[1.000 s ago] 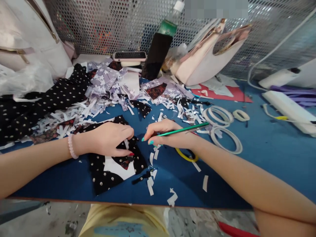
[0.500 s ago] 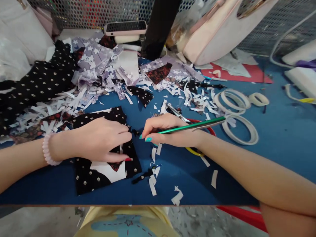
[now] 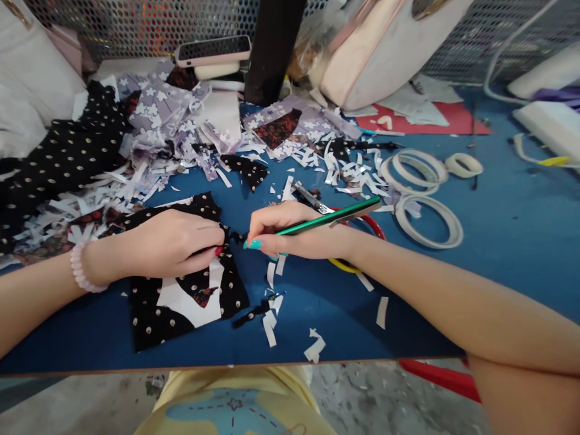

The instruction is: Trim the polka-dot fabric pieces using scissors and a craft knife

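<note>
My left hand (image 3: 174, 244) rests with curled fingers on a black polka-dot fabric piece (image 3: 181, 296) that lies on the blue table (image 3: 498, 254); thumb and fingertips are pinched together at the fabric's right edge. A white paper shape (image 3: 190, 302) sits on the fabric below the hand. My right hand (image 3: 299, 232) holds a thin green tool (image 3: 335, 217) like a pen, its tip down at the table just right of the left fingertips.
Scissors with red and yellow handles (image 3: 362, 223) lie under my right wrist. Tape rolls (image 3: 428, 220) sit to the right. White paper scraps (image 3: 317, 347), purple flowered fabric (image 3: 167, 115) and dotted cloth (image 3: 58, 157) litter the back left. A phone (image 3: 212, 51) and a pale bag (image 3: 385, 48) stand behind.
My left fingers have curled in from flat to a pinch at the fabric's edge. The view has tilted down and both hands sit slightly further left.
</note>
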Available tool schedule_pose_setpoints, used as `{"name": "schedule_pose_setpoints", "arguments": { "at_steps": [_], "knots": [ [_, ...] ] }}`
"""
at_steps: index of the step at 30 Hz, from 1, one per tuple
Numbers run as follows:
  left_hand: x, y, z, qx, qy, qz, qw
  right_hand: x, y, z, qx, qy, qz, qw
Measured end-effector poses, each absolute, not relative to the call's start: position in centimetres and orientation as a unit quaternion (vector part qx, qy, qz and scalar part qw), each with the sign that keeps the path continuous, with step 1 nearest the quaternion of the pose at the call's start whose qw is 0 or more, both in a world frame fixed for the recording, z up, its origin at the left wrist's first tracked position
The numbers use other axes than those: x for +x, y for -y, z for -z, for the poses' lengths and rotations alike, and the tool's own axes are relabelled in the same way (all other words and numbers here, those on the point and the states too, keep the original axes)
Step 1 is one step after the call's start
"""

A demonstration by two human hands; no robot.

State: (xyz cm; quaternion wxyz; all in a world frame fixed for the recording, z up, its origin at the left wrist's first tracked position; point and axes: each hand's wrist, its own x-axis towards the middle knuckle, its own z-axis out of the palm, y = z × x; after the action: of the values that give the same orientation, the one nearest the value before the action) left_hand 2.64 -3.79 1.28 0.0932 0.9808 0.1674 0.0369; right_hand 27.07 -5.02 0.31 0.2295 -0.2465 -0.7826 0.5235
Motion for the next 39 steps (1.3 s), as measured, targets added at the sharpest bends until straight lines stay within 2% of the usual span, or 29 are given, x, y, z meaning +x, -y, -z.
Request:
{"name": "schedule_pose_setpoints", "arguments": {
  "at_steps": [15,22,28,34,39],
  "knots": [
    [2.3,3.4,-1.6,0.982,-0.122,-0.025,0.143,27.1,4.5,-0.9,-0.207,0.823,-0.488,0.204],
    [2.2,3.5,-1.3,0.985,-0.121,-0.033,0.119,26.6,4.7,-1.8,-0.208,0.84,-0.465,0.185],
    [2.2,3.5,-1.1,0.989,-0.089,-0.079,0.086,26.5,4.8,-1.5,-0.206,0.831,-0.474,0.205],
    [2.1,3.6,-1.1,0.988,-0.085,-0.09,0.091,26.4,4.9,-1.8,-0.2,0.833,-0.481,0.185],
    [1.9,3.6,-0.7,0.986,-0.103,-0.094,0.094,26.4,5.1,-0.9,-0.227,0.825,-0.475,0.206]
  ]
}}
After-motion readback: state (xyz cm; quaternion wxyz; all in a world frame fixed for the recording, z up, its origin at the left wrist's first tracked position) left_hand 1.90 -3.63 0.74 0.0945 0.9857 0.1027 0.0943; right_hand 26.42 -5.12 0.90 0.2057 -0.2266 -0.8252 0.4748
